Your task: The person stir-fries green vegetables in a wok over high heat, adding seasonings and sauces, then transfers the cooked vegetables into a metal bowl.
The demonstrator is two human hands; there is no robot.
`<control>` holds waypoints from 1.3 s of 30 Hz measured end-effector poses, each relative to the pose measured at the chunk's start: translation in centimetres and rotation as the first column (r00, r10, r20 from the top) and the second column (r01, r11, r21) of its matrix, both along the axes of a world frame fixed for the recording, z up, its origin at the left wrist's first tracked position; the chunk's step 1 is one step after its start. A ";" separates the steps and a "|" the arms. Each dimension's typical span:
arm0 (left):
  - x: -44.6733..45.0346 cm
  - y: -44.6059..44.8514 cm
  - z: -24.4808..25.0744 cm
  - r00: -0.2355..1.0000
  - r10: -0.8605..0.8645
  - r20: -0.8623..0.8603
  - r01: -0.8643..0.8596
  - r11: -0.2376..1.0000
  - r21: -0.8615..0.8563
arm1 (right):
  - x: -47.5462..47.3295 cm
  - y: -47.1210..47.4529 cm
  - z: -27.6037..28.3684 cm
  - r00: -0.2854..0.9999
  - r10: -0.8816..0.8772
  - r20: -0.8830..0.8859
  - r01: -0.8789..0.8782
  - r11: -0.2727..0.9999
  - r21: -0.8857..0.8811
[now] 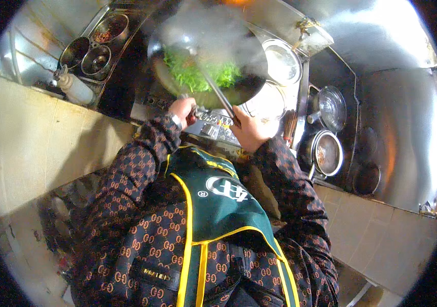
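Chopped green leafy vegetables (203,75) lie in a large steaming wok (255,82) in front of me. My left hand (184,110) is closed around the wok's near handle, with what looks like a cloth under the fingers. In my right hand (251,128) is the long metal handle of a cooking ladle (220,94), which slants into the greens. Steam blurs the ladle's head and the wok's far side.
To the left, metal pots (96,60) stand in a tray beside a plastic squeeze bottle (75,89). Right of the wok are a metal basin (283,63), a bamboo wok brush (290,124), a glass lid (331,108) and a strainer over a pot (327,153).
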State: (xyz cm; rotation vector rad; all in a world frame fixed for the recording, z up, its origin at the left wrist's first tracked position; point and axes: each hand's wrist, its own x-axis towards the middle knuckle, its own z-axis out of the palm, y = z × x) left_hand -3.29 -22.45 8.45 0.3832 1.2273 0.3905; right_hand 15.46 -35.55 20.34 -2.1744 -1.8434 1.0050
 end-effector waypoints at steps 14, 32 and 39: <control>2.1 6.5 -7.2 0.987 -0.104 0.125 0.096 0.993 0.063 | -0.7 5.4 -8.9 0.961 -0.274 0.021 0.274 0.961 0.039; -3.3 -0.2 6.9 0.983 0.125 0.133 -0.085 0.959 -0.271 | 4.9 -6.0 8.0 0.994 -0.002 -0.112 0.032 0.964 0.264; -1.0 -1.8 -9.1 0.973 0.004 0.231 0.014 0.997 -0.075 | 2.5 -3.7 -3.4 0.914 -0.109 0.391 0.094 0.994 0.058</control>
